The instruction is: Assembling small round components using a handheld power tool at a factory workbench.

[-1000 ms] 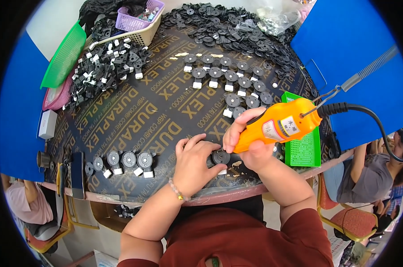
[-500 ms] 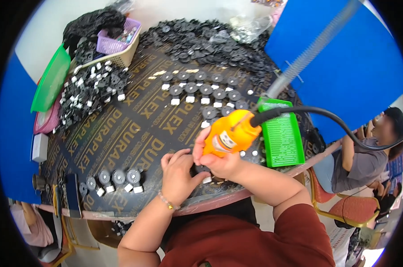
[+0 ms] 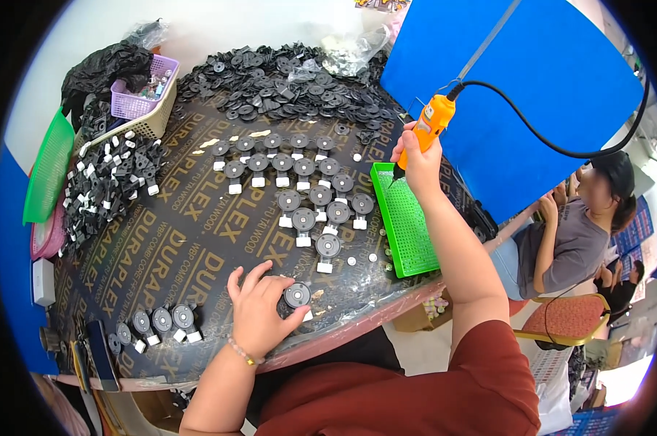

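Near the table's front edge lies a black pulley-like disc [image 3: 297, 294] with a white block under it. My left hand [image 3: 259, 309] has thumb and index finger on its rim, while its other fingers are spread. My right hand [image 3: 420, 156] grips an orange electric screwdriver [image 3: 434, 123] with a black cord. The driver's dark tip points down over the far end of a green perforated tray [image 3: 414, 251]. Small silvery bits, too small to name, lie at that end of the tray. Several similar discs with white blocks [image 3: 329, 245] stand in curved rows beyond my left hand.
A large pile of black discs [image 3: 292, 91] covers the back. Black-and-white parts [image 3: 114, 178] are heaped at left beside a green basket [image 3: 50, 171] and stacked baskets [image 3: 157, 120]. A phone [image 3: 102, 356] lies front left. Blue panels [image 3: 503, 94] border the table; a person sits at right.
My right hand has lifted the screwdriver off the disc by my left hand and carried it right and away to the green tray. My left hand has stayed by that disc. The view has shifted.
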The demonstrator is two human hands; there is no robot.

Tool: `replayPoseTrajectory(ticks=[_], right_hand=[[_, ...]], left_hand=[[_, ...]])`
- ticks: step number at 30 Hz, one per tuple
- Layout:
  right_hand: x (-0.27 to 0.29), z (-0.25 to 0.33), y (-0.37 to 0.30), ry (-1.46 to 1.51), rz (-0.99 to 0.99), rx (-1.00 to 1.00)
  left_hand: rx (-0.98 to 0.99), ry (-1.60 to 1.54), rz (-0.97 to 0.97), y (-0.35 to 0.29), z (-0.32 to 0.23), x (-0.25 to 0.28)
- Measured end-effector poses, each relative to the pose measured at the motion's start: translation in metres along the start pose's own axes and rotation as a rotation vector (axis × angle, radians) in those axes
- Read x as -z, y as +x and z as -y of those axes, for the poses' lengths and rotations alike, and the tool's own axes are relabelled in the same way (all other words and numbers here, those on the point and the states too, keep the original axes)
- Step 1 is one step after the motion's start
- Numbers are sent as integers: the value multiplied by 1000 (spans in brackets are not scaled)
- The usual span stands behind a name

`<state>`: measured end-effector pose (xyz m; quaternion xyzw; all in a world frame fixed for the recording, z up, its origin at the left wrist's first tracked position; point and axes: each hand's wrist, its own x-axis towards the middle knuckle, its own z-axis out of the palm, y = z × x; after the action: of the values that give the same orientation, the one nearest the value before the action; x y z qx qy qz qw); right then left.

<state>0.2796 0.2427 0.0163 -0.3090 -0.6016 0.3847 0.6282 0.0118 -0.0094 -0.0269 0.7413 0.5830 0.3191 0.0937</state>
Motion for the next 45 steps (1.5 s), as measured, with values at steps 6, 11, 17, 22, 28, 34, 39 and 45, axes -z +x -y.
replayPoseTrajectory(ticks=[6, 11, 17, 22, 28, 34, 39, 45], right_hand=[[5, -16, -2, -13, -31, 31], [5, -16, -1, -36, -55, 44], [5, -18, -4, -27, -57, 49], [5, -18, -4, -28, -49, 55], [8, -17, -2, -23, -55, 75], [8, -15, -5, 28, -50, 69], [-7, 25, -16, 191, -22, 174], [-77, 75, -100, 519, 385, 3]], left_hand=[[-7, 23, 6, 1, 0, -3], [-5, 26, -1, 1, -2, -5], [-5, 28, 8, 0, -2, -3], [-5, 22, 8, 1, -1, -4], [-13, 21, 5, 0, 0, -3], [-25, 38, 11, -2, 1, -4], [-8, 34, 9, -3, 2, -3], [-31, 23, 4, -2, 5, -6]])
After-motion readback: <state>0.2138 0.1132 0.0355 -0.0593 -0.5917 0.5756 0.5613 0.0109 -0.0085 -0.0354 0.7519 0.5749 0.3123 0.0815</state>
